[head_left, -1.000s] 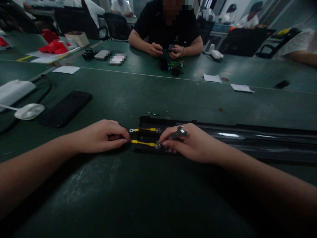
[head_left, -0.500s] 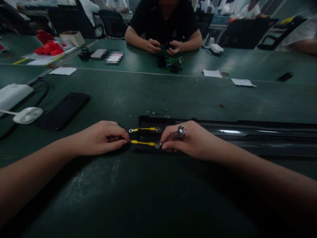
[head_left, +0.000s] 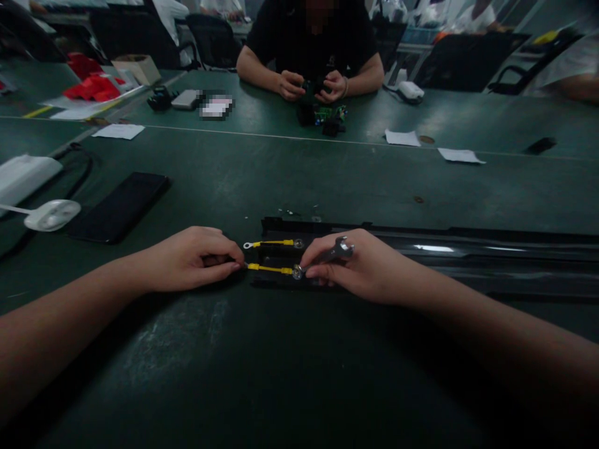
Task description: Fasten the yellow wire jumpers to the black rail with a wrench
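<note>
A long black rail [head_left: 468, 259] lies across the green table in front of me. Two short yellow wires with ring terminals sit at its left end: the far wire [head_left: 271, 243] lies free, the near wire [head_left: 269, 269] runs between my hands. My left hand [head_left: 191, 259] is closed, pinching the left end of the near wire. My right hand [head_left: 362, 265] is closed on a small silver wrench [head_left: 334, 252], whose lower end rests at the nut [head_left: 296, 272] on the near wire's right terminal.
A black phone [head_left: 119, 206] and a white device with a cable [head_left: 49, 215] lie to the left. Across the table a person in black handles small parts near a green circuit board [head_left: 327, 115]. Paper slips [head_left: 402, 138] lie farther back.
The view shifted slightly between frames. My right hand turned the wrench a little at the nut; my left hand kept its pinch on the wire end.
</note>
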`<state>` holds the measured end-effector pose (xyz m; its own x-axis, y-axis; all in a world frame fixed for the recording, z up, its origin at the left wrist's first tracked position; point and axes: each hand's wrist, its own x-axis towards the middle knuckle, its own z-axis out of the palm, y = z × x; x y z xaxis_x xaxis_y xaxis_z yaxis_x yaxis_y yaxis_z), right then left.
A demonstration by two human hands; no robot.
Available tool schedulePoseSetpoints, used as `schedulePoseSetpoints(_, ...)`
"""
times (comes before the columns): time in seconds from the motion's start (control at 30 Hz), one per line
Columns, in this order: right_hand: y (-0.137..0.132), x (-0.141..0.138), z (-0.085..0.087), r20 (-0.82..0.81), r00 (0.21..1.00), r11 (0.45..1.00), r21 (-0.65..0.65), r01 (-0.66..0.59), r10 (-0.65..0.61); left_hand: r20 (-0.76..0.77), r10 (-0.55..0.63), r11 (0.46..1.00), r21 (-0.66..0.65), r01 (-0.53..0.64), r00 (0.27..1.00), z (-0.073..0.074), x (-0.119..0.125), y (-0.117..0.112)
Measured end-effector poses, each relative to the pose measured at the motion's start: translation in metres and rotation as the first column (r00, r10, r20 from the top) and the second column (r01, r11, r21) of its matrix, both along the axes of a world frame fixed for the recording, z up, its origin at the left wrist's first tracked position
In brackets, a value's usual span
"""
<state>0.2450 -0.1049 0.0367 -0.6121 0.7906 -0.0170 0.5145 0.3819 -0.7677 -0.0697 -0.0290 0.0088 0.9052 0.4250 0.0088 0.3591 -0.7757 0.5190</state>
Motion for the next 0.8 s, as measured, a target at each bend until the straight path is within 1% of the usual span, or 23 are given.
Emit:
schedulePoseSetpoints(0.1,-0.0009,-0.0004,0.0005,0.013,1.0,1.0,0.011,0.017,-0.017,-0.005,-0.001,1.0,0.006,0.002,1.0,-0.0001,-0.0002,-0.0002)
schedulePoseSetpoints(0.23,-0.0003,-0.0006,0.0029,0.031,0.999,0.999,-0.024,0.026,-0.026,-0.023,0.001,1.0,0.009,-0.001,1.0,-0.0002,0.0,-0.0003)
schedulePoseSetpoints(0.5,-0.0004,-0.0004,-0.0003,0.009,1.0,0.998,0.057,-0.021,0.02,-0.02,0.009,1.0,-0.007,-0.009,1.0,0.0004,-0.0002,0.0)
schedulePoseSetpoints(0.67,-0.0007,-0.0015,0.0029,0.034,0.999,1.0,0.014,0.027,-0.027,-0.03,0.012,1.0,-0.009,-0.012,0.999,0.0008,0.0002,-0.0001)
schedulePoseSetpoints(0.8,-0.0008,-0.0011,0.0023,0.019,1.0,0.999,0.051,0.001,-0.002,-0.018,0.007,1.0,-0.003,-0.007,1.0,0.0004,0.0005,-0.0001)
